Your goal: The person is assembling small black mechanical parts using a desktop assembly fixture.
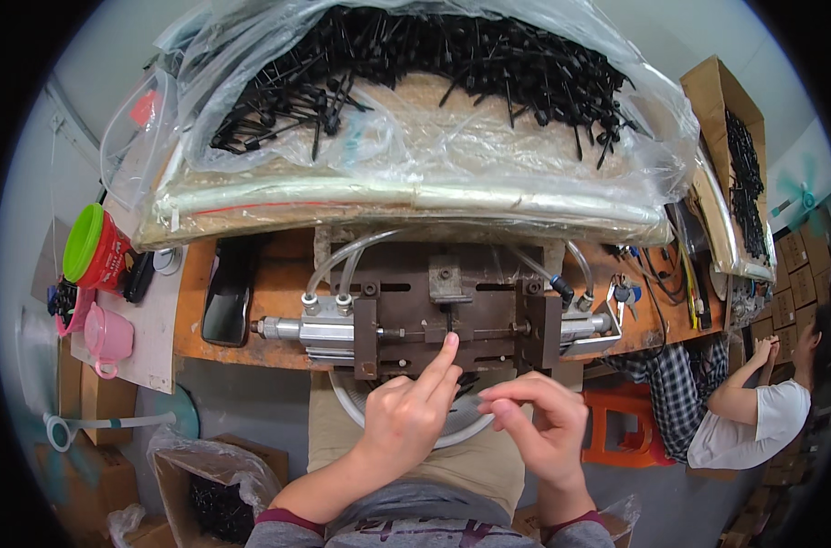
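A dark metal clamping fixture (pixel 406 274) sits at the bench edge in front of me, with a silver air cylinder (pixel 331 336) on its left and another cylinder (pixel 584 327) on its right. My left hand (pixel 404 418) stretches its index finger to the fixture's middle, where the tip touches or nearly touches a small black stem-like part (pixel 449 318). The other fingers are partly curled and the thumb is hidden. Beside it, just off the front of the fixture, my right hand (pixel 548 427) has thumb and index brought together; anything between them is too small to make out.
Above the fixture stands a plastic-lined tray (pixel 415 196) heaped with black stemmed parts (pixel 525 59). A black phone (pixel 228 292) lies left; a red bucket (pixel 109 256) and pink cup (pixel 109 333) stand beyond. Keys (pixel 627 297) and cables lie right. Another person (pixel 753 425) sits at far right.
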Demonstrator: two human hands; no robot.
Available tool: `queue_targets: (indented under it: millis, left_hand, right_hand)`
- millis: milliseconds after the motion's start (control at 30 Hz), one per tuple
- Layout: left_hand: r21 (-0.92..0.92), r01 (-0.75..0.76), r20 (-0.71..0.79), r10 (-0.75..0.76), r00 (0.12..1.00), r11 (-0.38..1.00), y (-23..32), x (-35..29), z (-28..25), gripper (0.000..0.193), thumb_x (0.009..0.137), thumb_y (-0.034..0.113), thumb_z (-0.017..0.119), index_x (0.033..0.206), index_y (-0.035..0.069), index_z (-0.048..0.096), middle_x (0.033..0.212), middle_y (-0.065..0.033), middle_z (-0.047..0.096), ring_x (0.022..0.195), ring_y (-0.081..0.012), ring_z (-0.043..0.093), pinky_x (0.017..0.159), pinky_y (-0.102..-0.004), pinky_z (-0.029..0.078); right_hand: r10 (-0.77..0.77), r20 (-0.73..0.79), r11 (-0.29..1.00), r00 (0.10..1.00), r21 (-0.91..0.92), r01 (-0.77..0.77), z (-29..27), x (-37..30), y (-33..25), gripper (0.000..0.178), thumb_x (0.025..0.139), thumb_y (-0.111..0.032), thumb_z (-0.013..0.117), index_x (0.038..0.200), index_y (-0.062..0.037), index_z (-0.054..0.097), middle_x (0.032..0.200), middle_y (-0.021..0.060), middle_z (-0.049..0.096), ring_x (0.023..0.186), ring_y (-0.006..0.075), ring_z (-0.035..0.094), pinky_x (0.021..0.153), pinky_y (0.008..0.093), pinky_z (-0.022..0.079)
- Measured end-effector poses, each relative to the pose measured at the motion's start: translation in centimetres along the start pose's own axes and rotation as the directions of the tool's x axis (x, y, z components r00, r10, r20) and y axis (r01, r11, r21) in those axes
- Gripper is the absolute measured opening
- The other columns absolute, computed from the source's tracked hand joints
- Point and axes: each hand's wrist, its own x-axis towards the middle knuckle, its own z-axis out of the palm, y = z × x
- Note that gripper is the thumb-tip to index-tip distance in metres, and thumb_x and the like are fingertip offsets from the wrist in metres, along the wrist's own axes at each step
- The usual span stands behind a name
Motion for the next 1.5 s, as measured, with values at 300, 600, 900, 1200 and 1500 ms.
queue_targets:
  millis: [300, 600, 900, 1200, 1500]
  left_hand:
    - [-0.031, 0.003, -0.017, -0.003, 1.000, 1.000, -0.4, -0.6, -0.1, 0.021, 0.072, 0.009, 0.077, 0.092, 0.003, 0.071, 0.124, -0.0138, 0.066, 0.049, -0.0175, 0.058, 0.050, -0.0262, 0.049]
    - [-0.244, -0.054, 0.012, 0.059, 0.998, 0.968, 0.6, -2.4, -1.6, 0.029, 0.076, 0.020, 0.079, 0.099, 0.005, 0.072, 0.122, -0.0128, 0.067, 0.055, -0.0165, 0.064, 0.052, -0.0257, 0.051]
    - [-0.408, -0.083, 0.018, 0.098, 0.995, 0.909, 0.6, -4.5, -1.4, 0.045, 0.081, 0.016, 0.075, 0.124, 0.009, 0.066, 0.125, -0.0077, 0.066, 0.060, -0.0140, 0.065, 0.053, -0.0247, 0.053]
    - [-0.422, -0.133, -0.006, 0.144, 0.990, 0.897, 0.8, -4.6, -1.8, 0.043, 0.079, 0.017, 0.079, 0.119, 0.007, 0.068, 0.115, -0.0080, 0.070, 0.064, -0.0152, 0.067, 0.054, -0.0237, 0.053]
    - [-0.444, -0.134, -0.032, 0.134, 0.990, 0.886, 0.4, -6.3, -1.2, 0.048, 0.080, 0.017, 0.077, 0.126, 0.011, 0.065, 0.113, -0.0031, 0.071, 0.058, -0.0119, 0.062, 0.052, -0.0234, 0.051]
  right_hand:
    - [-0.537, -0.130, 0.828, 0.833, -0.270, 0.492, 1.4, 12.0, -5.5, 0.006, 0.084, 0.001, 0.066, 0.089, 0.0005, 0.069, 0.082, 0.0085, 0.068, 0.071, 0.0173, 0.063, 0.065, 0.0280, 0.048]
    - [-0.322, 0.268, 0.326, 0.908, -0.869, 0.372, 11.7, 27.3, -7.3, 0.063, 0.081, -0.054, 0.070, 0.113, 0.0002, 0.060, 0.104, 0.0141, 0.067, 0.105, 0.0279, 0.060, 0.087, 0.0389, 0.048]
    - [-0.017, 0.175, 0.535, 0.984, -0.830, 0.157, 15.9, 31.4, -5.9, 0.047, 0.078, -0.026, 0.067, 0.116, 0.0016, 0.063, 0.119, 0.0187, 0.066, 0.114, 0.0307, 0.061, 0.095, 0.0402, 0.048]
    - [0.006, 0.366, 0.285, 0.931, -0.893, 0.350, 13.9, 31.2, -6.9, 0.039, 0.085, -0.016, 0.058, 0.122, -0.0052, 0.064, 0.122, 0.0137, 0.066, 0.113, 0.0289, 0.065, 0.092, 0.0410, 0.053]
    - [0.156, 0.511, 0.225, 0.845, -0.852, 0.474, 1.5, 29.9, -8.5, 0.040, 0.088, -0.015, 0.053, 0.125, 0.0019, 0.054, 0.111, 0.0266, 0.065, 0.107, 0.0414, 0.061, 0.093, 0.0473, 0.049]
